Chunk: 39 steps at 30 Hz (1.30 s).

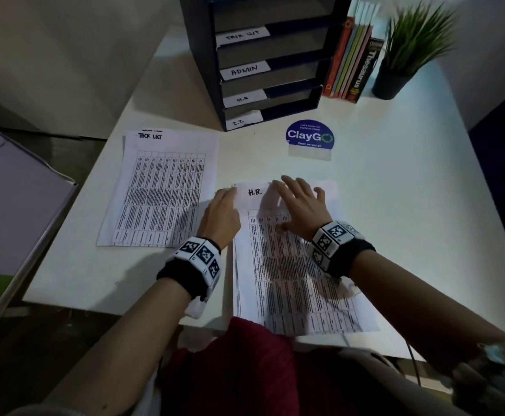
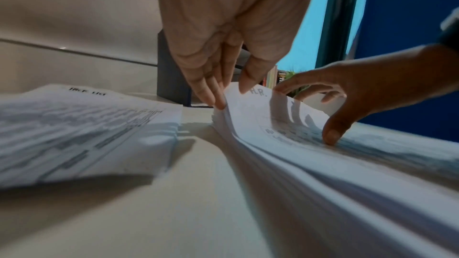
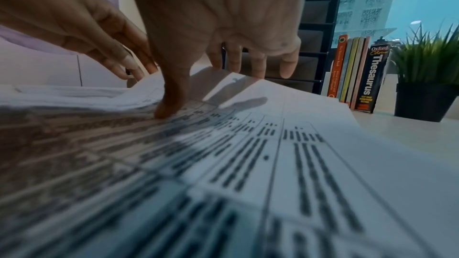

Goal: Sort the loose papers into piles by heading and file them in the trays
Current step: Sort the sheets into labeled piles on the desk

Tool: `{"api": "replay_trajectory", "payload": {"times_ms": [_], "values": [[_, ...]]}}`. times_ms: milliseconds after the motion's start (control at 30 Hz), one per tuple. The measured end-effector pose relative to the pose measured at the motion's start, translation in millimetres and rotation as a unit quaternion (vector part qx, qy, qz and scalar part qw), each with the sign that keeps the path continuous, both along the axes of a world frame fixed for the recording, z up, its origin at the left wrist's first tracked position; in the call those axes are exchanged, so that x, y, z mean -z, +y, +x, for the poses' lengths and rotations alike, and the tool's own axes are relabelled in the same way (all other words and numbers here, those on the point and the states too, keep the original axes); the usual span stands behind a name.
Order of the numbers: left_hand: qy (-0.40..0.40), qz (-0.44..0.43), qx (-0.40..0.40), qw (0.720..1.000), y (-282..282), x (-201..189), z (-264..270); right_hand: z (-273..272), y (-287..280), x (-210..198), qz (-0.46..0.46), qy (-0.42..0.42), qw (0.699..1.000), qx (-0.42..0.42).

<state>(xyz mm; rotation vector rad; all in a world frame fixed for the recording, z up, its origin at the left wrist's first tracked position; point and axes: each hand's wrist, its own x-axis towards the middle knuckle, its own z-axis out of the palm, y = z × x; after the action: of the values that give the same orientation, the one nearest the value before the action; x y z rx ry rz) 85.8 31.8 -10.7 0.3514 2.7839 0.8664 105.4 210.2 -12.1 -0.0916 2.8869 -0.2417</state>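
Stack headed H.R. [image 1: 293,280] at desk [image 1: 395,205] front, left hand [image 1: 221,217] pinching its top-left corner, right hand [image 1: 300,205] spread open on it, TASK LIST pile [image 1: 161,190] beside, trays [image 1: 290,34] labelled TASK LIST, ADMIN, H.R., I.T., ClayGo sticker [image 1: 309,135]

Tray labels [image 1: 244,70], top down: TASK LIST, ADMIN, H.R., I.T. 10 o'clock pile [image 1: 161,187]: TASK LIST; 6 o'clock pile [image 1: 290,265]: H.R. Sticker [image 1: 309,135] at 1 o'clock: ClayGo. Book [image 3: 371,77]: Oxford Thesaurus.

Forearms come in from the bottom; left hand [image 1: 221,217] pinches the H.R. sheet [image 1: 290,280] corner, right hand [image 1: 300,205] splayed, thumb pressing.
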Motion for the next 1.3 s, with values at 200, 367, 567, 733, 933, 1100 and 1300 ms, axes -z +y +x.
{"api": "replay_trajectory", "payload": {"times_ms": [200, 367, 567, 733, 933, 1100, 1300], "values": [[0.000, 0.062, -0.054, 0.997, 5.5, -1.3, 4.2, 10.8, -2.6, 2.2, 0.004, 0.017, 1.000, 0.014], [0.026, -0.027, -0.038, 0.999, 14.6, -3.8, 17.9, 14.3, -6.1, 1.6, 0.007, 0.023, 0.999, 0.027], [0.019, -0.003, 0.006, 1.000, 15.3, -5.8, 25.8, 15.1, -7.7, 2.0, -0.011, 0.018, 0.999, 0.032], [-0.169, 0.246, -0.038, 0.953, 12.4, -2.5, 14.4, 17.4, -9.2, 6.9, 0.035, 0.062, 0.997, -0.016], [-0.003, -0.022, 0.057, 0.998, 12.8, 0.4, -22.1, 17.2, -14.5, 8.7, 0.019, 0.069, 0.997, -0.027], [0.069, -0.114, 0.104, 0.986, 15.8, 0.9, -29.7, 11.0, -13.7, 6.5, 0.024, 0.042, 0.999, 0.007], [0.141, -0.057, 0.130, 0.980, 14.0, -0.6, -20.4, 1.5, -10.4, 4.2, 0.014, 0.039, 0.999, 0.017]]}}
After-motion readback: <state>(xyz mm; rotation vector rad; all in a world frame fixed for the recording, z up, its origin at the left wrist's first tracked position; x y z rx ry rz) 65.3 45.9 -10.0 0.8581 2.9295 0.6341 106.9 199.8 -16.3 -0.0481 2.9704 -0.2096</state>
